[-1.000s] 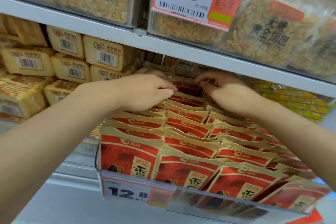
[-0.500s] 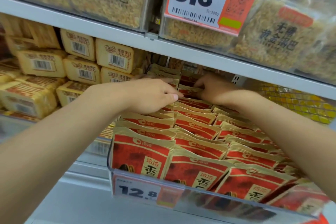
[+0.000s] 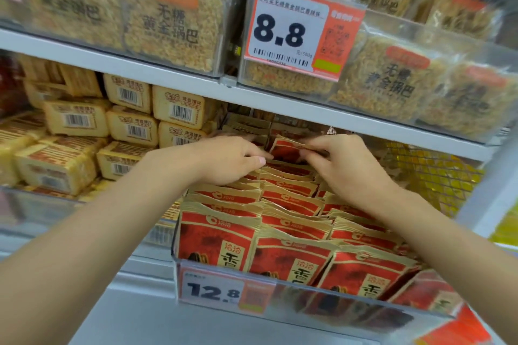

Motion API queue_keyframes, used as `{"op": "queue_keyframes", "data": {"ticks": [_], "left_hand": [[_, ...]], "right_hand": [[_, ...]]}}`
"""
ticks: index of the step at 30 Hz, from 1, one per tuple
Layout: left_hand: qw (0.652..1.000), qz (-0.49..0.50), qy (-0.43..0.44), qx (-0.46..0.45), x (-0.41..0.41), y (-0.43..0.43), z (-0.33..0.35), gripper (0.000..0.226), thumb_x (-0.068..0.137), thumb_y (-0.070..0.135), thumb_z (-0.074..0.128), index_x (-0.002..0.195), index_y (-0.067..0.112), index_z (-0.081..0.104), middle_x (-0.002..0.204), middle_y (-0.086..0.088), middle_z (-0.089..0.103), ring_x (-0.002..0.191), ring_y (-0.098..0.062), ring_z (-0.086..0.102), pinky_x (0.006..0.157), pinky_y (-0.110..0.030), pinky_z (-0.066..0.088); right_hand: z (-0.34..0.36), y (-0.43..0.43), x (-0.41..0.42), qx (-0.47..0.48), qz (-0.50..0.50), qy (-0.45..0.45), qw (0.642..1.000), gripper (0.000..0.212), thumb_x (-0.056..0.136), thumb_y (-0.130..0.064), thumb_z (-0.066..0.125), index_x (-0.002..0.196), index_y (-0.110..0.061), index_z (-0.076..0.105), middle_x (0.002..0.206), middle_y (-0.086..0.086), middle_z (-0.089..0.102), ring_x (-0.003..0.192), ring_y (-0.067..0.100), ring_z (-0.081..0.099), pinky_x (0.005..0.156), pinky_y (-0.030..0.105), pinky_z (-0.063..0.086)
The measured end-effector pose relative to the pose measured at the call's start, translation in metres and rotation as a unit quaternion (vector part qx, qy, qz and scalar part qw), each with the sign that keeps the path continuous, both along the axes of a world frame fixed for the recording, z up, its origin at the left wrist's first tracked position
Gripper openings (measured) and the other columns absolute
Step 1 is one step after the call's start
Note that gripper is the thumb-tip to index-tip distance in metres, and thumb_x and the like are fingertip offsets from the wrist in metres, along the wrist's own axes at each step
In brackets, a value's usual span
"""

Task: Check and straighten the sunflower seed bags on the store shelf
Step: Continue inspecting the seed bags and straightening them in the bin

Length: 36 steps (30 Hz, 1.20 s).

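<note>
Raised rear bag, pinched by left hand and right hand, sits below shelf.

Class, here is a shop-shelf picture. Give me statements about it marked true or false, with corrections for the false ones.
1. The left hand and the right hand are both at the back rows of the sunflower seed bags. True.
2. The price tag in front of the seed bags reads 8.8. False: it reads 12.8.
3. The right hand's fingers pinch a raised bag at the back. True.
4. The barcoded yellow packs lie right of the seed bags. False: they lie to the left.
</note>
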<state>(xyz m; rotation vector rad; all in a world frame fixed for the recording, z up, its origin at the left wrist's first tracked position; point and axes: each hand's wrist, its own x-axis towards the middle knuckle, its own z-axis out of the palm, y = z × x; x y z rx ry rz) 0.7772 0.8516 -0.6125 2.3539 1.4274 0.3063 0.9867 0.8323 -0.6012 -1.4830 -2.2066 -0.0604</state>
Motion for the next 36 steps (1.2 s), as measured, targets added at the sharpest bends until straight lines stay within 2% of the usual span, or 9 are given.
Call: {"op": "queue_keyframes", "data": {"ticks": [2,6,10,13,19,23,29,32,36], "left_hand": [[0.997,0.025,-0.062,0.022,-0.002,-0.009,0.003,0.039,0.103,0.038,0.044,0.140,0.032,0.053,0.144,0.008,0.053,0.132,-0.013,0.047,0.108,-0.029,0.037],[0.976,0.062,-0.189,0.095,-0.004,-0.031,0.011,0.038,0.094,0.040,0.060,0.132,0.031,0.058,0.133,0.014,0.058,0.123,-0.006,0.052,0.100,-0.023,0.040],[0.921,0.017,-0.384,0.061,0.005,-0.060,0.029,0.030,0.105,0.032,0.041,0.107,0.029,0.071,0.108,0.010,0.073,0.105,-0.006,0.065,0.097,-0.031,0.048],[0.872,0.019,-0.487,0.042,0.014,-0.077,0.039,0.036,0.105,0.042,0.033,0.111,0.035,0.068,0.109,0.021,0.072,0.105,0.007,0.063,0.094,-0.019,0.047],[0.779,0.098,-0.617,0.058,0.025,-0.092,0.047,0.026,0.100,0.037,0.051,0.102,0.018,0.068,0.096,-0.003,0.076,0.088,-0.019,0.074,0.079,-0.038,0.060],[0.722,0.159,-0.673,-0.030,0.032,-0.098,0.031,0.034,0.098,0.039,0.054,0.105,0.008,0.067,0.092,-0.012,0.076,0.089,-0.031,0.073,0.081,-0.047,0.059],[0.758,0.180,-0.624,-0.061,0.035,-0.093,0.031,0.030,0.099,0.037,0.054,0.098,0.012,0.072,0.089,-0.011,0.077,0.086,-0.032,0.074,0.077,-0.042,0.060],[0.745,0.203,-0.635,-0.022,0.034,-0.087,0.044,0.031,0.098,0.035,0.057,0.097,0.007,0.071,0.088,-0.013,0.076,0.086,-0.033,0.073,0.078,-0.045,0.060],[0.777,0.177,-0.604,0.004,0.034,-0.082,0.048,0.034,0.100,0.038,0.053,0.100,0.009,0.070,0.091,-0.012,0.076,0.087,-0.030,0.074,0.080,-0.044,0.061]], "right_hand": [[0.000,-0.017,0.005,0.049,0.031,0.032,0.998,0.025,0.097,-0.020,0.058,0.118,-0.027,0.071,0.108,-0.013,0.072,0.098,0.001,0.064,0.091,0.024,0.050],[0.009,-0.045,0.006,0.108,0.083,0.078,0.988,0.023,0.092,-0.015,0.064,0.112,-0.023,0.073,0.107,-0.016,0.071,0.101,0.000,0.065,0.092,0.027,0.053],[0.039,-0.061,-0.011,0.131,0.119,0.176,0.968,0.016,0.089,-0.012,0.069,0.100,-0.023,0.066,0.091,-0.021,0.066,0.087,0.005,0.064,0.077,0.027,0.051],[0.065,-0.064,-0.023,0.129,0.127,0.246,0.952,0.020,0.088,-0.012,0.070,0.101,-0.021,0.057,0.093,-0.015,0.064,0.088,0.006,0.064,0.077,0.029,0.054],[0.074,-0.077,-0.046,-0.006,0.139,0.442,0.886,0.018,0.095,-0.018,0.062,0.111,-0.018,0.055,0.090,0.002,0.075,0.077,0.009,0.073,0.061,0.022,0.056],[0.050,-0.077,-0.048,-0.039,0.096,0.462,0.881,0.035,0.099,-0.030,0.052,0.082,-0.003,0.067,0.073,0.005,0.073,0.060,0.007,0.066,0.053,0.017,0.048],[0.024,-0.078,-0.041,-0.087,0.083,0.515,0.848,0.034,0.098,-0.034,0.052,0.081,-0.014,0.072,0.076,0.002,0.075,0.070,0.016,0.072,0.064,0.032,0.056],[0.022,-0.085,-0.041,-0.165,0.115,0.508,0.838,0.027,0.094,-0.034,0.057,0.091,-0.014,0.074,0.082,-0.001,0.077,0.075,0.014,0.074,0.063,0.021,0.055],[0.019,-0.090,-0.041,-0.134,0.104,0.495,0.852,0.027,0.094,-0.032,0.057,0.088,-0.012,0.074,0.079,-0.002,0.077,0.073,0.013,0.074,0.064,0.023,0.057]]}}
